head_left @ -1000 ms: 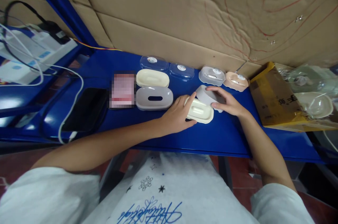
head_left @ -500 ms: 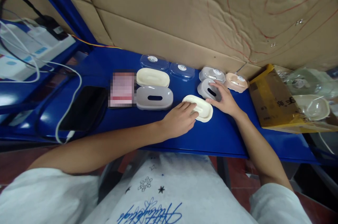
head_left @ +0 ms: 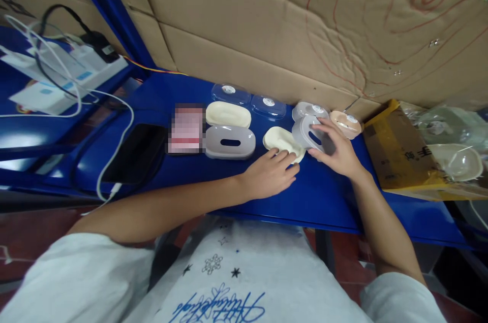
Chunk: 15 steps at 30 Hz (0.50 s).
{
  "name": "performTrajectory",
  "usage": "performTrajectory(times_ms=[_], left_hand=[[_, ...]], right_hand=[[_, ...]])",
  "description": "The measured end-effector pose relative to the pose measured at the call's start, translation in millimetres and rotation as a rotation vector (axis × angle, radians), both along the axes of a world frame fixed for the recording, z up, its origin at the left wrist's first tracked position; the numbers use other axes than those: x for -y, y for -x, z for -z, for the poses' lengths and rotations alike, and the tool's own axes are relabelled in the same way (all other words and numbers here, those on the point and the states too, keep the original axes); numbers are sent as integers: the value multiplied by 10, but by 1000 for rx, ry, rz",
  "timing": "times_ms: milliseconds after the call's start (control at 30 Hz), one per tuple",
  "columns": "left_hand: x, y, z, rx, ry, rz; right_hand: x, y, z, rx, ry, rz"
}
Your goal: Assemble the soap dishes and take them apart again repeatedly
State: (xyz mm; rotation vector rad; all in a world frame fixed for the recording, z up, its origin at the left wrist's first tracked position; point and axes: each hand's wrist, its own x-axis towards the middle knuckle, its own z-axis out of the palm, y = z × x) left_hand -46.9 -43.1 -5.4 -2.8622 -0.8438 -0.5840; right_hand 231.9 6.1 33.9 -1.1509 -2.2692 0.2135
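My right hand holds a grey oval soap dish with a long slot in its bottom. Its thumb is at the near side and its fingers at the far side; the dish is tilted. To its left lies a cream oval soap dish tray, its right end partly behind the grey one. My left hand has its fingers spread over the tray's near edge; whether they press on it I cannot tell. Another slotted grey soap dish and a second cream tray lie further left.
Two clear lids with round labels lie along the cardboard wall. A grey piece and a peach piece stand behind my right hand. A pixelated panel is left, near cables and a power strip. A carton holds plastic pieces.
The cream tray has shifted away from me and slightly left, and my left fingers have come back to its near edge. The right hand's grey dish is more tilted and now overlaps the tray.
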Motion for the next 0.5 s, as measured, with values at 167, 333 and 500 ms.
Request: performTrajectory(times_ms=[167,333,500], left_hand=[[-59,27,71,-23,37,-3],[-155,37,103,-12,64,-214],[0,64,-26,21,-113,-96]], right_hand=[[11,22,43,20,-25,7],[-5,14,68,36,-10,-3],[50,43,25,58,46,-85]])
